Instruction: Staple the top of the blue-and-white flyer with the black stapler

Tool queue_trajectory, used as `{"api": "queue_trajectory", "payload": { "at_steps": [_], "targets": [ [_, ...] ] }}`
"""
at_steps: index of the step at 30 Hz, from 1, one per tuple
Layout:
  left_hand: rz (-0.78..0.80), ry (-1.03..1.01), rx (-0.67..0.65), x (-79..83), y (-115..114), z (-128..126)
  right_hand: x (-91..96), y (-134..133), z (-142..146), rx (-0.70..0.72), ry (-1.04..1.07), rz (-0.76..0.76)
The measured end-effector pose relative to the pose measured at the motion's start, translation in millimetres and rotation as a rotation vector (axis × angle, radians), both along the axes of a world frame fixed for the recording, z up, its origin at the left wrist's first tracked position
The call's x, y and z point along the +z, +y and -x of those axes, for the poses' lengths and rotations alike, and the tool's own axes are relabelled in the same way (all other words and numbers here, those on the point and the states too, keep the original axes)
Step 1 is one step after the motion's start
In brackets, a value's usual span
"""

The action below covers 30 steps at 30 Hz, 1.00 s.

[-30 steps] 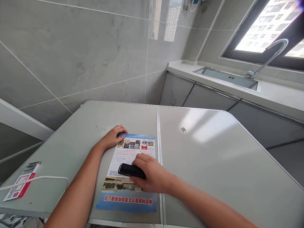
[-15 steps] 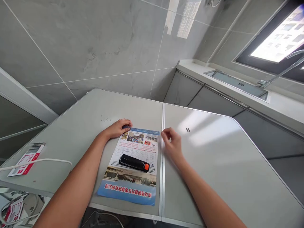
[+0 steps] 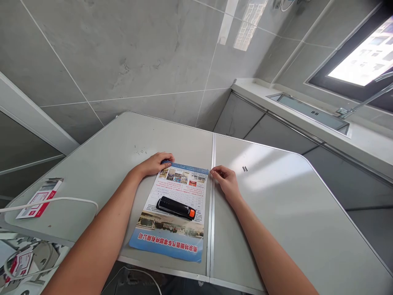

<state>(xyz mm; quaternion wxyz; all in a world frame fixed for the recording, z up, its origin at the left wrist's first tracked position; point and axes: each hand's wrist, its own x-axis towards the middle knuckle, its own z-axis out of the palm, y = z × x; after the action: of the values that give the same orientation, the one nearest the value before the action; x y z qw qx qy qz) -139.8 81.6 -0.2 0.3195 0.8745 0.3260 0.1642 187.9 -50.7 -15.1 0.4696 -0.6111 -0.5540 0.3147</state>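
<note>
Table (image 3: 291, 213) space is split by a metal strip (image 3: 211, 205), on which the leaflet's right edge could be caught if the paper were slid sideways. The white cable (image 3: 70, 199) is led close to the left forearm (image 3: 102, 227) and could be snagged by a backward sweep of that arm. The leaflet (image 3: 170, 225) is laid flat on the left half, its right edge just beside the strip; it could be creased or skewed if its two far corners were pulled unevenly.

The left hand (image 3: 156, 163) is loosely curled, with the thumb at the far left corner; whether the paper is pinched or merely pressed cannot be made out. The right hand (image 3: 226, 180) is mostly closed, its fingertips drawn together at the far right corner, and a firm hold cannot be confirmed.

The black stapler (image 3: 175, 207) is left unheld across the leaflet's middle, so it would probably be dragged along or tipped by a sharp tug. Beyond the right hand, two small metal strips (image 3: 245, 169) could be scattered by a careless knuckle. Tiny loose bits (image 3: 141, 151) could be brushed beneath the paper by the left hand.
</note>
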Motion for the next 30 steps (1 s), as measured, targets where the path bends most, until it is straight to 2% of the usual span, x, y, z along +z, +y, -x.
{"api": "queue_trajectory", "payload": {
  "at_steps": [13,23,30],
  "targets": [
    [0.055,-0.044,0.006,-3.3,1.5,0.5,-5.2,0.6,-0.6,-0.028,0.017,-0.032],
    [0.064,-0.046,0.006,-3.0,1.3,0.4,-1.6,-1.0,-0.3,0.038,0.058,-0.060],
    [0.063,-0.038,0.005,-2.5,0.5,-0.1,1.0,-1.2,0.6,0.017,0.037,-0.060]
  ]
}}
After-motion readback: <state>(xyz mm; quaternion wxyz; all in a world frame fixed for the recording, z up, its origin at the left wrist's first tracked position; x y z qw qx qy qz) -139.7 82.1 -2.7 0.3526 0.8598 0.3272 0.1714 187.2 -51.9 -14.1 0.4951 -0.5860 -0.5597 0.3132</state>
